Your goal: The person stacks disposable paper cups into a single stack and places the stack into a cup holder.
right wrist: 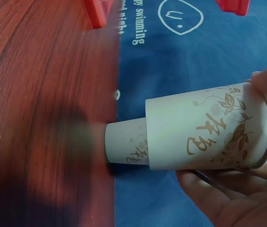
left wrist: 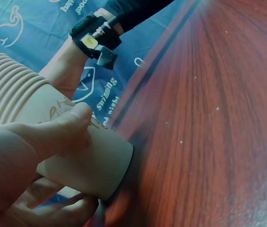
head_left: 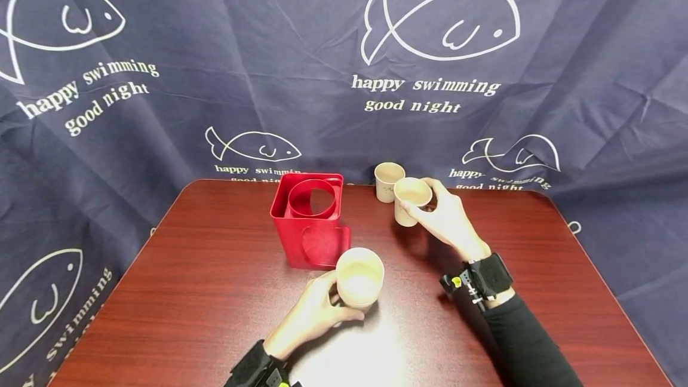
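My left hand (head_left: 329, 309) grips a stack of nested cream paper cups (head_left: 359, 278) near the table's front, just ahead of a red square cup holder (head_left: 309, 220). In the left wrist view the thumb (left wrist: 53, 135) presses the stack (left wrist: 84, 161), whose several rims (left wrist: 5, 90) show at the left; its base hangs close over the wood. My right hand (head_left: 438, 217) holds a single printed paper cup (head_left: 411, 200) by its rim and side, right next to another paper cup (head_left: 388, 181) standing at the table's back edge. The right wrist view shows the held cup (right wrist: 209, 127) in front of the standing cup (right wrist: 124, 144).
The dark red wooden table (head_left: 215, 291) stands against a navy cloth with fish drawings (head_left: 441, 22), which hangs behind and around it. The red holder has a round opening on top (head_left: 313, 199) and a cut-out in its front wall. Black bands with devices sit on both wrists.
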### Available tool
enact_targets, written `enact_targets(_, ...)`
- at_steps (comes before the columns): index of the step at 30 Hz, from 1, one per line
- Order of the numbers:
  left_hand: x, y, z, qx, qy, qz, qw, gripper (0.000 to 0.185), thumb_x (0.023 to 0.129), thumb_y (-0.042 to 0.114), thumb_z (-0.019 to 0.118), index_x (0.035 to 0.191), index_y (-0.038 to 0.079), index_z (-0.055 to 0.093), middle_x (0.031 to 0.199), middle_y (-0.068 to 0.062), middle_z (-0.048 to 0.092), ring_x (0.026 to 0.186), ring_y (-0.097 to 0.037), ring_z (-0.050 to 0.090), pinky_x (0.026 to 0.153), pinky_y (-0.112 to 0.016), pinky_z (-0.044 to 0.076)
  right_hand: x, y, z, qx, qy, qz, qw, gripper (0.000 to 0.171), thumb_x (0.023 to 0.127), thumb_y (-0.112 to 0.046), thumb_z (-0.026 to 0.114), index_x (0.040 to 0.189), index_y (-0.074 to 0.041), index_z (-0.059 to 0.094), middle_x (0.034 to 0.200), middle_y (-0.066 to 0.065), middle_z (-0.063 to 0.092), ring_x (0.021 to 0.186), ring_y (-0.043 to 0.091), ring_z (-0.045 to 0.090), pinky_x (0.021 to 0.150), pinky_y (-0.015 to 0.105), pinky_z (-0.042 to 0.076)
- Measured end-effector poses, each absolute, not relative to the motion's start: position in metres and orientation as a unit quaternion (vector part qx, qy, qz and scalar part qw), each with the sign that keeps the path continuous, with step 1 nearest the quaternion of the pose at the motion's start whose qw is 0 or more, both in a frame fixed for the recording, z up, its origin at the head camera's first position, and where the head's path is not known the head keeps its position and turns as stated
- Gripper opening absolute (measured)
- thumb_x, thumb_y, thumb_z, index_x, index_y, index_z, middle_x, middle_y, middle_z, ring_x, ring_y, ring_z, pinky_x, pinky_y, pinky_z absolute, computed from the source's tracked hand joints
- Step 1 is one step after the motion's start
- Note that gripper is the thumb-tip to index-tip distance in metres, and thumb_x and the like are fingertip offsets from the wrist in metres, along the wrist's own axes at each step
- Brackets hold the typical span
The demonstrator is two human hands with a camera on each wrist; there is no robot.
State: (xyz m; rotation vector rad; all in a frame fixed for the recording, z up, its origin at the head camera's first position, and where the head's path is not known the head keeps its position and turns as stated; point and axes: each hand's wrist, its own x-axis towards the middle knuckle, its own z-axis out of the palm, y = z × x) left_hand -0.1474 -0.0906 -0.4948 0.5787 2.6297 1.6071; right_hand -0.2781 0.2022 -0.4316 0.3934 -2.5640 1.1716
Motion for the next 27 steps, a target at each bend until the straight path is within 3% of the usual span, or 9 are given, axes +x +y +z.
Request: enact_targets(27, -0.147, -0.092, -0.495, 0.181, 0.831, 0.526, 0.015, 0.065, 0.067, 0.025, 0.098, 0.124, 0.019, 0.068, 0.114, 0.011, 0.071, 0.105, -0.007, 0.065, 0.095, -0.026, 0.055, -0.259, 0.198, -0.421, 0.176, -0.888, 0.394, 0.159, 0.060, 0.084, -0.037, 0.085, 0.135, -0.017, 0.058, 0.115, 0.002, 0.071, 0.094, 0.015, 0.068, 0.081, 0.021, 0.055)
